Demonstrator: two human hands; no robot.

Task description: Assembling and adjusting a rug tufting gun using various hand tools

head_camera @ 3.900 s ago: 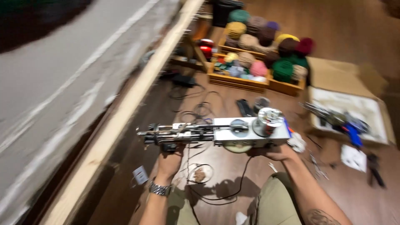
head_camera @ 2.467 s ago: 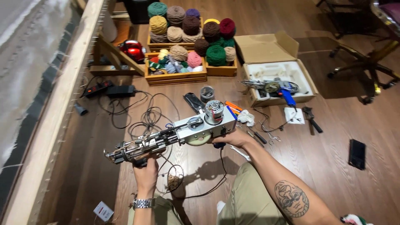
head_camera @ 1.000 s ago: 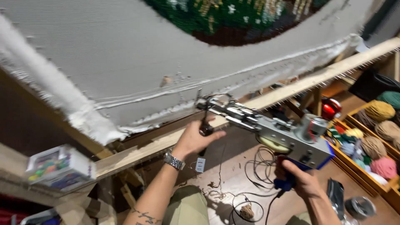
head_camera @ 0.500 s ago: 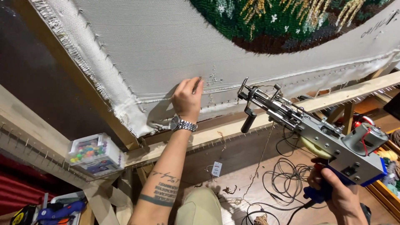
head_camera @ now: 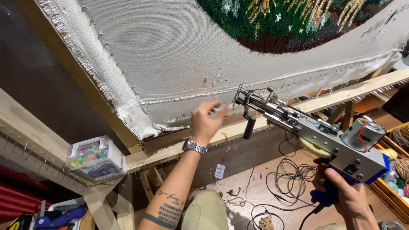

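Tool: a tufting gun (head_camera: 317, 134), a long grey metal box with a blue back end and a blue handle.
Its parts: a round silver motor with red wires sits on top near the back. A black side handle (head_camera: 249, 126) hangs down near the front. Thin metal bars and a needle stick out at the front tip.
Where it is: in the air, in front of the grey cloth (head_camera: 170, 55) stretched on the wooden frame (head_camera: 324, 100), on the right side of the view.
Which way it points: the long side runs from low right up to the upper left. The tip is very near the cloth's bottom edge; I cannot tell if it touches.
Right hand (head_camera: 347, 198): wrapped tight around the blue handle, under the back of the gun.
Left hand (head_camera: 207, 120): up by the cloth's bottom edge, just beside the gun's tip. It is blurry, so I cannot tell if the fingers pinch anything.
Wrist: a silver watch (head_camera: 194, 146).
Nearby: a clear box of coloured pins (head_camera: 94, 158) sits on the frame at the left. Black cords (head_camera: 294, 176) lie on the floor.
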